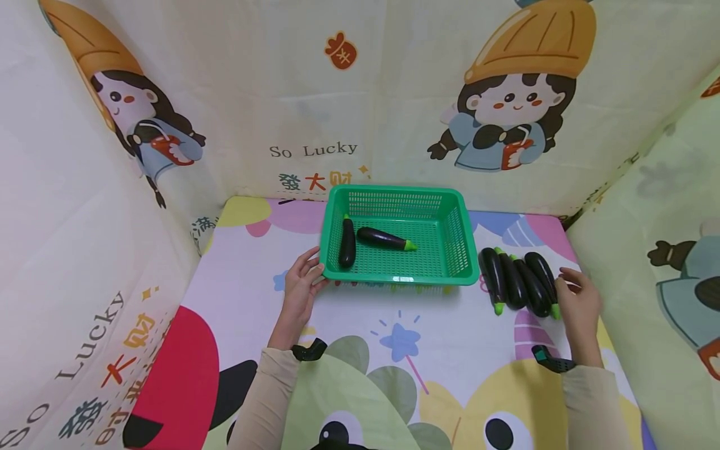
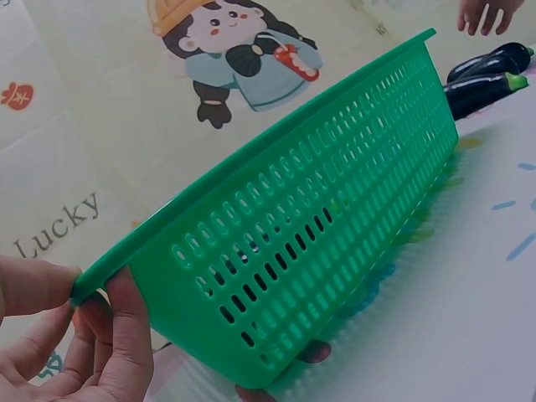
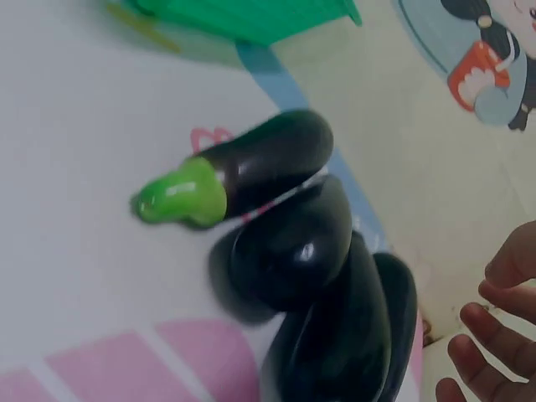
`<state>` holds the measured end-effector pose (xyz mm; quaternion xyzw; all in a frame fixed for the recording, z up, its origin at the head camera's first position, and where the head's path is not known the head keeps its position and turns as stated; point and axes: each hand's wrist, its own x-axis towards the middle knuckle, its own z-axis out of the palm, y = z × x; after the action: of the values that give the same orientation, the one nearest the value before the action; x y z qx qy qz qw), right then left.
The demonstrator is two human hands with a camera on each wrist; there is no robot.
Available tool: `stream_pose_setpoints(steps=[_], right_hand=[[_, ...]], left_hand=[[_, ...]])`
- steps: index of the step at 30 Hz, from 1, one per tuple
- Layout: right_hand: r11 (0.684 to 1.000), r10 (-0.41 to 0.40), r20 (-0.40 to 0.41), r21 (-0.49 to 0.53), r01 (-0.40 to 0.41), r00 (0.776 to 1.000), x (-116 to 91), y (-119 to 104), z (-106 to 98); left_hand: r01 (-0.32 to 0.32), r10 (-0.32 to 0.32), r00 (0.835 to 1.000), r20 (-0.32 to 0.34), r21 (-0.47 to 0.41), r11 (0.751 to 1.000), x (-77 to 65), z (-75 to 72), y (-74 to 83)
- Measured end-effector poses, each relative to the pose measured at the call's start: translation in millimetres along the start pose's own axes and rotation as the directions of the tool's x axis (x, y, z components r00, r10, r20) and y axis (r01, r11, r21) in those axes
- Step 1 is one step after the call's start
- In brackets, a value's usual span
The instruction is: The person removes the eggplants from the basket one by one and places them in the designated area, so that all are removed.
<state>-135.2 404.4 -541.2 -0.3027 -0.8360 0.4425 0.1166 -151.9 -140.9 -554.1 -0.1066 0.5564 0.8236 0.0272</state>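
A green plastic basket (image 1: 394, 275) stands on the patterned table with two eggplants inside. One eggplant (image 1: 347, 244) lies lengthwise near its left wall, the other eggplant (image 1: 385, 239) crosswise beside it. My left hand (image 1: 300, 284) pinches the rim at the basket's near left corner, thumb above and fingers below, as the left wrist view shows. Right of the basket, several eggplants (image 1: 514, 281) lie side by side in a row. By the rightmost of them hovers my right hand (image 1: 579, 303), fingers loosely bent and apart, nothing in them in the right wrist view (image 3: 498, 335).
A cartoon-printed cloth (image 1: 394, 387) covers the table. Pale printed sheets (image 1: 394, 94) rise as walls behind and on both sides, the back one close behind the basket. Each wrist wears a black band (image 1: 309, 350).
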Motion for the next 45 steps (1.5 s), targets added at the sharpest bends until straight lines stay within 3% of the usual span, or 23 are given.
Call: stream_pose_setpoints(steps=[8,16,25,33,45], right_hand=[[0.990,-0.134,0.005,0.052,0.134,0.991,-9.5,-19.2,12.0],[0.950,-0.299,0.052,0.108,0.292,0.953,-27.0,-47.2,30.1],[0.890,-0.454,0.211,0.158,0.428,0.866,-47.7,-75.0,53.8],[0.857,-0.510,0.274,0.235,0.458,0.815,-63.0,-96.7,83.5],[0.830,-0.557,0.462,0.269,0.490,0.690,-70.9,-120.4,138.8]], left_hand=[[-0.002,0.002,1.000,0.005,-0.004,1.000,-0.7,0.0,-0.9],[-0.010,0.011,1.000,0.008,-0.018,1.000,-0.6,-0.3,0.9],[-0.009,0.009,1.000,0.012,-0.012,1.000,-0.4,-0.7,1.3],[-0.013,0.013,1.000,0.006,-0.008,1.000,-0.4,0.4,0.8],[-0.009,0.009,1.000,-0.018,-0.013,1.000,-0.7,1.6,0.0]])
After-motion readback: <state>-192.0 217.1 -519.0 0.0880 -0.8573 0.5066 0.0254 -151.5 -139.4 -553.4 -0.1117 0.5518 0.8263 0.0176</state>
